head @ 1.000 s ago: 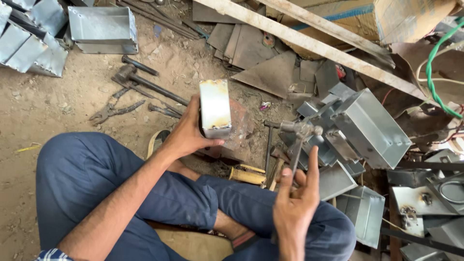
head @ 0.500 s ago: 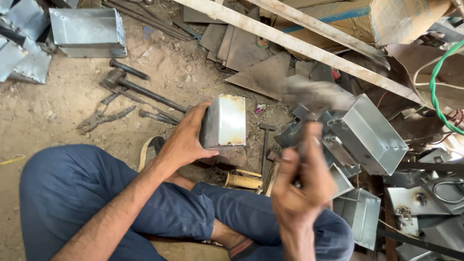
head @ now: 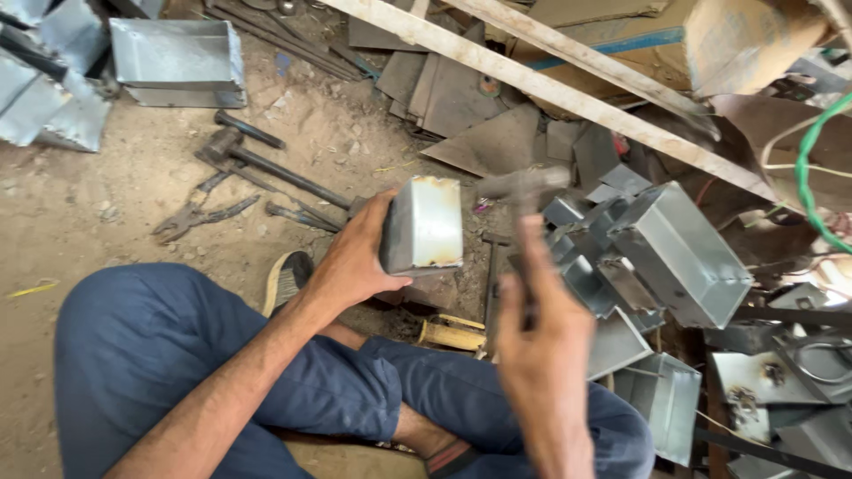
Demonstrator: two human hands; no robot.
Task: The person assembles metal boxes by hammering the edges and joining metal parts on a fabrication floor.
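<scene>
The left hand (head: pixel 355 262) grips a small sheet-metal box (head: pixel 424 224) upright above the dirt floor (head: pixel 115 191). The right hand (head: pixel 543 341) is closed around a blurred hammer (head: pixel 524 191) raised just beside the box. Pliers (head: pixel 197 213) lie near.

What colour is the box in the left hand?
Silvery grey metal box, rust-stained at its edges; seen in the head view.

The box (head: pixel 424 223) at frame centre is dull grey sheet metal, rust-flecked along its edges; the planks (head: pixel 532 80) across the top are rough, pale wood.
</scene>
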